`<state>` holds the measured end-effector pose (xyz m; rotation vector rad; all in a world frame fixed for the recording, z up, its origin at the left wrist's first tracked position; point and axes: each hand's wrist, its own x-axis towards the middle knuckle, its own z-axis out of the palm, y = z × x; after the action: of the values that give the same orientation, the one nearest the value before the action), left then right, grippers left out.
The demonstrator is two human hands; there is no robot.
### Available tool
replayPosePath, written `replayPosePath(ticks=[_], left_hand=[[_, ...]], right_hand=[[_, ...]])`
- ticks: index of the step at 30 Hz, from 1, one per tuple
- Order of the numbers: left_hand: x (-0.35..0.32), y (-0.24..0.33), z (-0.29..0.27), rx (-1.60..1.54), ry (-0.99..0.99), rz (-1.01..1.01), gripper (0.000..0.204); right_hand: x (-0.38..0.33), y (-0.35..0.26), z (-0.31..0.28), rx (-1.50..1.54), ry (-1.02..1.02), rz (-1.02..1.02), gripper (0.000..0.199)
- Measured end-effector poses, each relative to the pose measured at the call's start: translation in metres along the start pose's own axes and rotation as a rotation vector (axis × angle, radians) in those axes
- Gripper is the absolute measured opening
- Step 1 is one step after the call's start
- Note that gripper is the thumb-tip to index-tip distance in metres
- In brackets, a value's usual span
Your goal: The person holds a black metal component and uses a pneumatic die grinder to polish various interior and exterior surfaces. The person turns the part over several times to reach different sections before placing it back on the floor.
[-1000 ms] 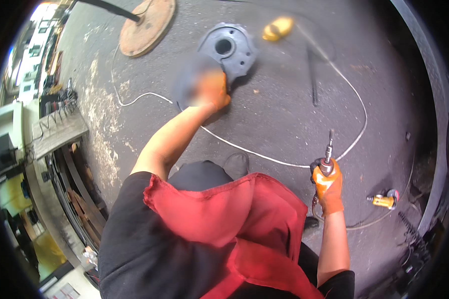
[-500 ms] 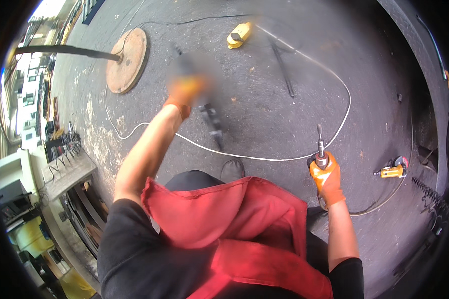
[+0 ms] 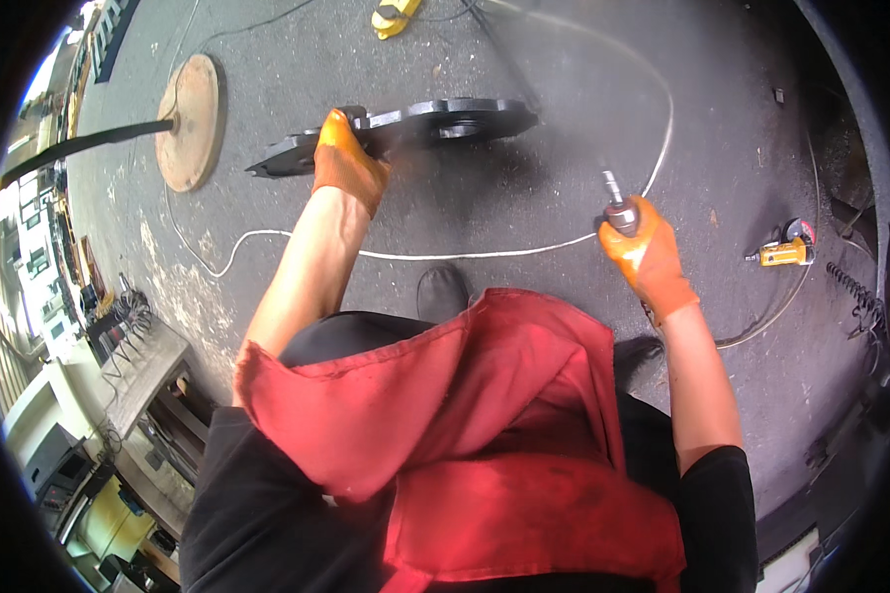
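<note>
My left hand (image 3: 348,166), in an orange glove, is closed around a long flat black metal part (image 3: 410,123). The part is held up above the floor, lying nearly crosswise. Its edge is notched, and a round opening shows towards its right end. Out to the right, my right hand (image 3: 653,259), gloved in orange too, grips a die grinder (image 3: 620,211). The grinder's slim metal tip points up and slightly left, away from my body. The palm hides most of its body. A gap of bare floor separates the tool from the black part.
A pole rises from a rusty round base (image 3: 190,124) at left. A white cable (image 3: 485,256) curves across the floor. Far ahead lies a yellow socket box (image 3: 394,18). At right are a yellow angle grinder (image 3: 783,253) and a coiled hose (image 3: 855,294). A bench (image 3: 146,374) stands at left.
The black part, blurred and pointing lengthwise before, has swung round to lie crosswise in my left hand. My right hand has moved forward with the die grinder. The view has shifted too.
</note>
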<state>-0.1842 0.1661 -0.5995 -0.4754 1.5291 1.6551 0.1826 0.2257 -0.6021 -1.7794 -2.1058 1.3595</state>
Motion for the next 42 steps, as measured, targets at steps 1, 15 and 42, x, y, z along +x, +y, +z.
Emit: replayPosePath(ticks=[1, 15, 42], left_hand=[[0.004, -0.007, -0.005, -0.024, 0.001, -0.034, 0.029], [0.008, -0.004, -0.009, 0.044, 0.04, -0.036, 0.044], [0.022, 0.0, -0.016, 0.137, 0.039, 0.037, 0.034]], right_hand=[[-0.002, 0.0, 0.006, -0.054, -0.057, 0.025, 0.037], [0.026, -0.084, 0.141, 0.195, -0.332, 0.12, 0.052], [-0.01, -0.065, 0.159, 0.372, -0.09, 0.233, 0.044]])
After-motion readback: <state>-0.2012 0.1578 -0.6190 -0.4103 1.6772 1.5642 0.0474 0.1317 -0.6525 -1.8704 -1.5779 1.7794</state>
